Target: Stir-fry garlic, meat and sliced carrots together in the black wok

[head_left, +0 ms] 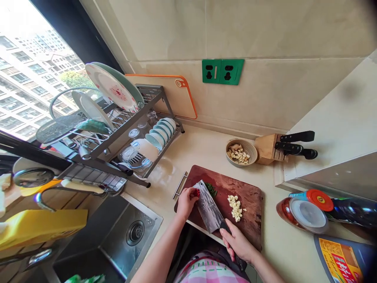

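Right grip [233, 239] clasped the black-handled steel cleaver [208, 207], its broad blade slanting forward-left over the reddish-brown rectangular board [251, 202] toward small red pieces [197, 192] pinched in my left grip [186, 202].

Beige tiles with straight joints cover the back wall [279, 31], where a green double socket [223, 71] sits above a pale cream surface [203, 143]. A steel sink [118, 245] is set into it at the left. Bright daylight enters through a dark-framed window [37, 19] at upper left, showing many-windowed buildings [22, 80] and green foliage [73, 78]; a smooth cream side wall [332, 102] slants along the right
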`<action>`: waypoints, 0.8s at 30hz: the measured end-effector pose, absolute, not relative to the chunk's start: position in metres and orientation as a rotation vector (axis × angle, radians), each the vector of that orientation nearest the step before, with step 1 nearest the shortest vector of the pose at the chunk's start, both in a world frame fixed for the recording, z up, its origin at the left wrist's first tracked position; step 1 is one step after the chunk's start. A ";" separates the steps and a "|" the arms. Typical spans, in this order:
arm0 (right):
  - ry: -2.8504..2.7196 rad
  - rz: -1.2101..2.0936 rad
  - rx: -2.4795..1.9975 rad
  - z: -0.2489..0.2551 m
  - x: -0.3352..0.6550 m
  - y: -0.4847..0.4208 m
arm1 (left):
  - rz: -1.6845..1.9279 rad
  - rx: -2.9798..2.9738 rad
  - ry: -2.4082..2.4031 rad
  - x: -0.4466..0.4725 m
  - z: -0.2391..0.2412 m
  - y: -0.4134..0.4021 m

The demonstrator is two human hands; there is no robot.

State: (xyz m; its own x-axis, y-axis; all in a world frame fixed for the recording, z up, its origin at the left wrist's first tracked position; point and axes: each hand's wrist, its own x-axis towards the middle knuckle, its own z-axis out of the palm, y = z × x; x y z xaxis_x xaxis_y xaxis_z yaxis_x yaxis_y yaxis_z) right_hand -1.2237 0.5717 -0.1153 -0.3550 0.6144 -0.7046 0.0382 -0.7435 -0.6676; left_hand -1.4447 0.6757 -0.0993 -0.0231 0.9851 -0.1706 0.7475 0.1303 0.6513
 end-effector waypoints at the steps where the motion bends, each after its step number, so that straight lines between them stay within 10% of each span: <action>1: -0.835 2.171 -1.471 -0.113 -1.224 0.571 | 0.517 1.678 1.818 -1.444 -0.094 0.676; 24: -0.340 1.472 -1.253 -0.051 -1.134 0.281 | 0.595 1.978 0.750 -1.200 0.071 0.559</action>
State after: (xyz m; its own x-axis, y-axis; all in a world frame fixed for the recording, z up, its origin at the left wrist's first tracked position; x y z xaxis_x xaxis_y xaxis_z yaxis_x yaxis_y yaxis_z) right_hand -1.1336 0.2809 -0.0508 0.1816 0.8460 -0.5014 -0.5399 -0.3403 -0.7698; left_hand -1.2000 0.5585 0.0708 0.6989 0.7067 0.1102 0.2679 -0.4014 0.8758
